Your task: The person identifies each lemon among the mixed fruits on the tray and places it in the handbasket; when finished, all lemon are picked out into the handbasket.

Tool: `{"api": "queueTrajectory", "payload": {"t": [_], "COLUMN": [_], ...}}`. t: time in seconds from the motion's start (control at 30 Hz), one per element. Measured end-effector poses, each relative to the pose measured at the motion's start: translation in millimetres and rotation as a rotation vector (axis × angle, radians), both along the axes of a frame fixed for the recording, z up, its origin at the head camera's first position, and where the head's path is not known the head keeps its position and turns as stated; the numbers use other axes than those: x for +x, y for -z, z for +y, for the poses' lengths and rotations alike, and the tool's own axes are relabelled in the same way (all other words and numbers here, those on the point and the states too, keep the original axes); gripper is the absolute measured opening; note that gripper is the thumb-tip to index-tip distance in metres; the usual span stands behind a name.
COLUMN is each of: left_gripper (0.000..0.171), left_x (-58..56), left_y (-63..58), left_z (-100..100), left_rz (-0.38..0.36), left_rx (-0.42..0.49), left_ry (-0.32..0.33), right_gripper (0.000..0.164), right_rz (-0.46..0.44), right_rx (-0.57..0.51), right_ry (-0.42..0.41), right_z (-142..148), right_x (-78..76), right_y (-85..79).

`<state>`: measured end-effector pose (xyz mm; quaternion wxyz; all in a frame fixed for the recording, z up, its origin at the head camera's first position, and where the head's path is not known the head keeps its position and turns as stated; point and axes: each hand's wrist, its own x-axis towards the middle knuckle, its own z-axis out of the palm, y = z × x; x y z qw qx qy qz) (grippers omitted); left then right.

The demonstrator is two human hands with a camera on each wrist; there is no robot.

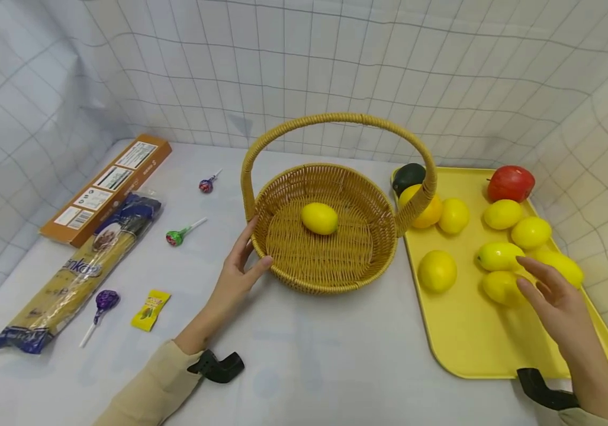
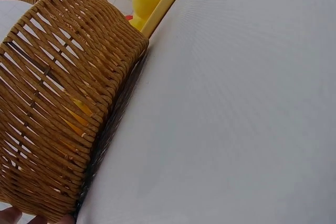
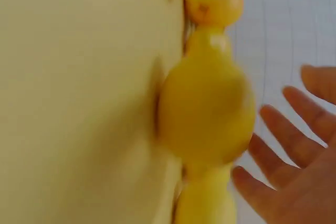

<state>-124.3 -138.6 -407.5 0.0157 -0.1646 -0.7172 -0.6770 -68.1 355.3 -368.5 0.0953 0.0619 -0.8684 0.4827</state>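
A round wicker basket (image 1: 330,278) with a tall arched handle stands mid-table, holding one lemon (image 1: 319,218). My left hand (image 1: 237,275) rests against its left side, thumb at the rim and fingers along the outer wall. In the left wrist view, fingertips (image 2: 39,220) touch the basket's woven wall (image 2: 52,103). Above the yellow tray (image 1: 469,349), my right hand (image 1: 556,302) hovers with fingers spread beside a lemon (image 1: 499,287) and a greenish-yellow lemon (image 1: 498,256). In the right wrist view, a blurred yellow fruit (image 3: 205,111) is just beyond the fingertips, and nothing is held.
More lemons, an orange (image 1: 428,213), a dark green avocado-like fruit (image 1: 409,177) and a red fruit (image 1: 510,183) lie on the tray. At left are a brown box (image 1: 112,186), a spaghetti-like packet (image 1: 80,275), lollipops (image 1: 174,237) and a yellow-wrapped candy (image 1: 151,310).
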Motion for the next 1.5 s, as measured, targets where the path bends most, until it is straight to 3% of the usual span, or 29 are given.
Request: {"api": "queueTrajectory", "payload": {"t": [0.07,0.17,0.3,0.43,0.5,0.57,0.7,0.8,0.97,1.13,1.3,1.5], "left_gripper": [0.07,0.071,0.07,0.069,0.068,0.069,0.069,0.069,0.069,0.07,0.071,0.068], "left_x": [-1.1,-2.5,-0.8,0.7,-0.8,-0.6,1.3,2.4,1.3,1.0,2.3,1.1], "left_y": [-0.4,0.5,2.0,4.5,5.4,5.7,5.1,4.9,4.0,5.1,7.9,5.4], "left_z": [0,-1,-1,0,0,2,2,1,0,1,2,1], "left_rz": [0.005,0.013,0.012,0.014,0.017,0.013,0.007,0.01,0.015,0.007,0.008,0.025], "left_rx": [0.004,0.018,0.017,0.012,0.021,0.032,0.024,0.01,-0.004,0.009,0.013,-0.009], "left_ry": [0.001,0.006,0.008,0.006,0.008,0.012,0.01,0.006,-0.005,-0.01,-0.007,-0.013], "right_gripper": [0.043,0.047,0.05,0.05,0.05,0.052,0.054,0.051,0.047,0.048,0.049,0.052], "right_rz": [-0.067,-0.132,-0.151,-0.195,-0.184,-0.156,-0.111,-0.179,-0.308,-0.313,-0.372,-0.445], "right_rx": [0.084,0.141,0.208,0.212,0.146,0.005,-0.25,-0.304,-0.222,-0.049,0.059,0.151], "right_ry": [-0.008,-0.108,-0.203,-0.134,-0.098,-0.117,-0.356,-0.513,-0.574,-0.65,-0.721,-0.708], "right_z": [16,27,24,16,9,-1,-39,-83,-171,-234,-263,-274], "right_x": [1.1,-0.5,-3.3,-5.3,-6.4,-6.3,-11.9,-23.3,-49.5,-73.7,-88.0,-95.4], "right_y": [7.8,15.5,19.6,14.3,6.6,-5.1,-31.4,-43.8,-46.1,-34.4,-20.3,-16.5]}}
